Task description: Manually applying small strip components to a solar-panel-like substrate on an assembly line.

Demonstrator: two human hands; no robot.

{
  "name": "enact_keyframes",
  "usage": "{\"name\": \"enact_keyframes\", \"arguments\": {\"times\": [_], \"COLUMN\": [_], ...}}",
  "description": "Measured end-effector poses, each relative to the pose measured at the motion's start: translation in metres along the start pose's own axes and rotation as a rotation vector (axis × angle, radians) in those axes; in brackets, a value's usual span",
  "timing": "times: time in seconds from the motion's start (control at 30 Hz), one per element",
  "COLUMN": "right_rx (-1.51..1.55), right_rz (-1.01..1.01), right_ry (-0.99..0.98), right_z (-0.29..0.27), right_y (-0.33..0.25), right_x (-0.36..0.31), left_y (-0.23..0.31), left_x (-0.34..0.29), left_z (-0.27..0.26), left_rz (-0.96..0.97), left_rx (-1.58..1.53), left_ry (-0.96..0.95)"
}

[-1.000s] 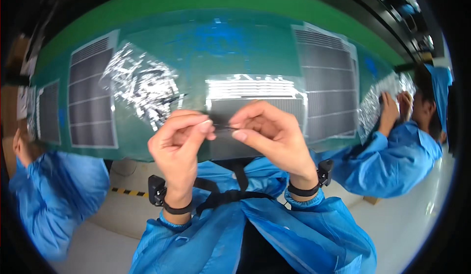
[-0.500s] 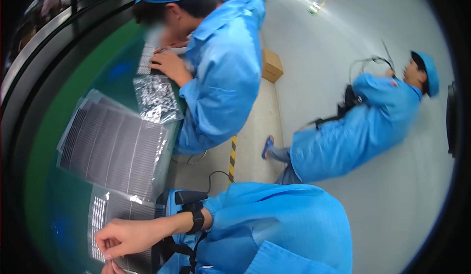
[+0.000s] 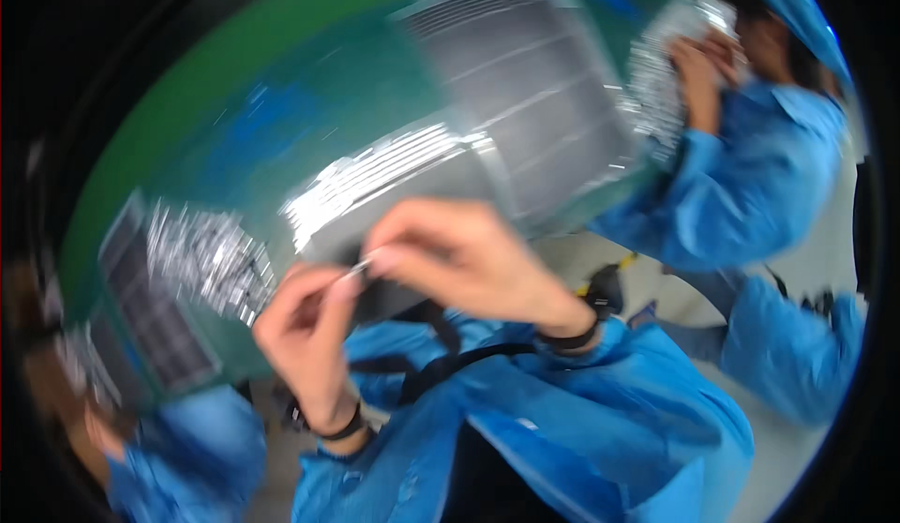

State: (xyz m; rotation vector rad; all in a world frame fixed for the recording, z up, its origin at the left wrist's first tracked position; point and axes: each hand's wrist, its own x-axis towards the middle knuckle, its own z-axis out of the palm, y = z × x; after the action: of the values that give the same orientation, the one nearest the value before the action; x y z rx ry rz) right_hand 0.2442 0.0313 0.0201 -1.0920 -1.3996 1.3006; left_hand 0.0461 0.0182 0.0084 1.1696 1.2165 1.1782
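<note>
In front of me, above the green work table (image 3: 366,82), my hands meet fingertip to fingertip. My left hand (image 3: 314,331) is closed, thumb and forefinger pinching a small, thin, light piece (image 3: 361,266). From the other side my right hand (image 3: 469,256) pinches the same piece between thumb and forefinger. Motion blur and the fingers hide its exact kind. Beneath and beyond the hands lies a grey striped sheet (image 3: 412,206) with a bright, glossy far part.
A larger stack of grey striped sheets (image 3: 534,82) lies to the right. A crumpled clear bag of small pieces (image 3: 211,256) and dark sheets (image 3: 155,303) lie to the left. Co-workers in blue sit on either side, one person's hand (image 3: 694,73) over a shiny bag (image 3: 656,73).
My view has swung left, bringing the left part of the table and another co-worker into sight. My left hand, mostly cut off before, now shows fully. Both hands remain together over the sheet.
</note>
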Motion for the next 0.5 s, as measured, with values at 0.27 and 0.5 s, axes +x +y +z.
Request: {"name": "enact_keyframes", "arguments": {"times": [0.27,0.5], "right_rx": [0.075,0.225], "right_rz": [0.066,0.191], "right_ry": [-0.196,-0.221], "right_z": [-0.005,-0.007], "right_y": [-0.008,-0.003], "right_x": [0.004,0.005], "left_y": [0.012,0.004], "left_x": [-0.013,-0.004], "left_z": [-0.001,-0.005], "left_rz": [-0.046,-0.026], "left_rx": [-0.066,-0.105], "left_ry": [-0.011,-0.083]}}
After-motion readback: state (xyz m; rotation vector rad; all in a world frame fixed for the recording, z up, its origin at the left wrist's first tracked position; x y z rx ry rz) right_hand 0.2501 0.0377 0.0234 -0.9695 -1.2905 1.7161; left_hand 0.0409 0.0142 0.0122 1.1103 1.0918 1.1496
